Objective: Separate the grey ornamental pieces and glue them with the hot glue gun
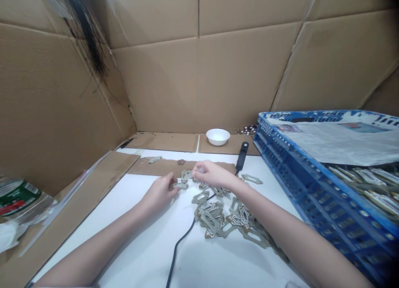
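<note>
My left hand (162, 188) is closed in a pinch on the end of a flat grey-green ornate frame piece (181, 185) just over the white table (146, 234). My right hand (210, 173) is close beside it, fingers pinched together. What they hold is mostly hidden; something small and pale shows between them. Another flat piece (186, 175) lies at those fingertips, and I cannot tell whether it is gripped. Below my right hand spreads a loose pile of similar frame pieces (212, 217), some with white line patterns. One single piece (252, 179) rests right of the hand.
A blue plastic crate (280, 163) with more pieces and paper stands at right. Behind are a white bowl (218, 137), a black handheld tool (242, 157) and a cardboard strip (156, 167). A black cable (177, 246) crosses the table. Cardboard walls (199, 80) enclose the space.
</note>
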Tool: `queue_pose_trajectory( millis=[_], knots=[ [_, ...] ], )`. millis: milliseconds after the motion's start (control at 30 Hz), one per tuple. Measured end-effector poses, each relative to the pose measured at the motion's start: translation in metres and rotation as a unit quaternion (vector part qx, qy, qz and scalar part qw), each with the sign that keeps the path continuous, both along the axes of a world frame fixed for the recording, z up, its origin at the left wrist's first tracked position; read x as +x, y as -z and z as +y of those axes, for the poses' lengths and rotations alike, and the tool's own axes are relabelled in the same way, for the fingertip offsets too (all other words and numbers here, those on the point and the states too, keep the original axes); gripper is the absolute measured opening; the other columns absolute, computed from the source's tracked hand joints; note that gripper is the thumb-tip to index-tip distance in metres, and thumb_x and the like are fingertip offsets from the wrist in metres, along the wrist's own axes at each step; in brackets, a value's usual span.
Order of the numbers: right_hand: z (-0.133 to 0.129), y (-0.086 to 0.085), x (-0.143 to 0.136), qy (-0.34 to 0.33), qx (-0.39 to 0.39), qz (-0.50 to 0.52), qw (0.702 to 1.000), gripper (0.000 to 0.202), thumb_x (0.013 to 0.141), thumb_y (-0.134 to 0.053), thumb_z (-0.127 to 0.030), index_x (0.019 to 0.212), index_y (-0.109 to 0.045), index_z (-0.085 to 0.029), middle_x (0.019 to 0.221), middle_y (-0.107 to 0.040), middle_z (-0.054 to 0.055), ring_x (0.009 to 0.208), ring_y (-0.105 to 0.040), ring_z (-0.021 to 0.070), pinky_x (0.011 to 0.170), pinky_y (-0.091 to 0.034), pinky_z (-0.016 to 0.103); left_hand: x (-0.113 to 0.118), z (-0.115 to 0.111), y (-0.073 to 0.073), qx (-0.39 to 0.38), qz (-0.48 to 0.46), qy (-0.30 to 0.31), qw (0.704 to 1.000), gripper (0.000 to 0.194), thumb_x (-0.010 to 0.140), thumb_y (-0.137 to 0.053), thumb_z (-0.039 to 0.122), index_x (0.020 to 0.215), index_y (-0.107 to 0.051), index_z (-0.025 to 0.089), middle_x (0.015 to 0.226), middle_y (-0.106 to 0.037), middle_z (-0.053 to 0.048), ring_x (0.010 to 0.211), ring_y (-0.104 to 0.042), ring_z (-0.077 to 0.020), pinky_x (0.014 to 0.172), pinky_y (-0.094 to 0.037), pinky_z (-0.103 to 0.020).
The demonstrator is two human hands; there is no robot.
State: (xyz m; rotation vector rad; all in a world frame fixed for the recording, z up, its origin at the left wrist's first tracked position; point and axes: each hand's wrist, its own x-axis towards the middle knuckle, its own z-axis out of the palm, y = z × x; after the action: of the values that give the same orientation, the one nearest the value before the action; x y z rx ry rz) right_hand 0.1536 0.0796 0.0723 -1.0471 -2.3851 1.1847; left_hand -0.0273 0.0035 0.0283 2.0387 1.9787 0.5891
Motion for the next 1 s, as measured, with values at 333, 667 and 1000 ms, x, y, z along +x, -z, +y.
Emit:
queue_pose_trajectory(
  millis=[333,667,1000],
  knots=[
    [-0.006,0.012,-0.006,0.006,-0.016,0.029,0.999,0.020,0.072,-0.045,-0.033,0.075,-0.052,-0.015,0.059,-0.055,0.000,0.049,-0.044,0.0076,0.047,-0.031,0.019,0.017,-0.017,-0.011,0.115,-0.109,-0.037,0.987,0.017,0.076,-0.049,0.029,0.092,-0.046,0.021,0.080,-0.059,0.001,0.065,-0.054,-0.0113,0.062,-0.041,-0.023],
    [-0.017,0.012,-0.011,0.040,0.046,0.054,0.997,0.017,0.074,-0.044,-0.031,0.068,-0.048,-0.016,0.061,-0.054,0.001,0.055,-0.046,0.0095,0.049,-0.030,0.020,0.023,-0.023,-0.011,0.156,-0.135,-0.043,0.978,0.018,0.076,-0.052,0.030,0.089,-0.045,0.020,0.085,-0.061,-0.001,0.072,-0.057,-0.0124,0.066,-0.045,-0.024],
    [-0.027,0.014,-0.011,0.079,0.163,0.032,0.983,0.018,0.076,-0.045,-0.030,0.064,-0.037,-0.019,0.059,-0.051,-0.001,0.051,-0.041,0.0098,0.046,-0.024,0.022,0.028,-0.025,-0.001,0.210,-0.116,-0.026,0.970,0.014,0.079,-0.050,0.026,0.090,-0.046,0.019,0.081,-0.058,-0.002,0.075,-0.056,-0.0126,0.070,-0.044,-0.024]
  ],
)
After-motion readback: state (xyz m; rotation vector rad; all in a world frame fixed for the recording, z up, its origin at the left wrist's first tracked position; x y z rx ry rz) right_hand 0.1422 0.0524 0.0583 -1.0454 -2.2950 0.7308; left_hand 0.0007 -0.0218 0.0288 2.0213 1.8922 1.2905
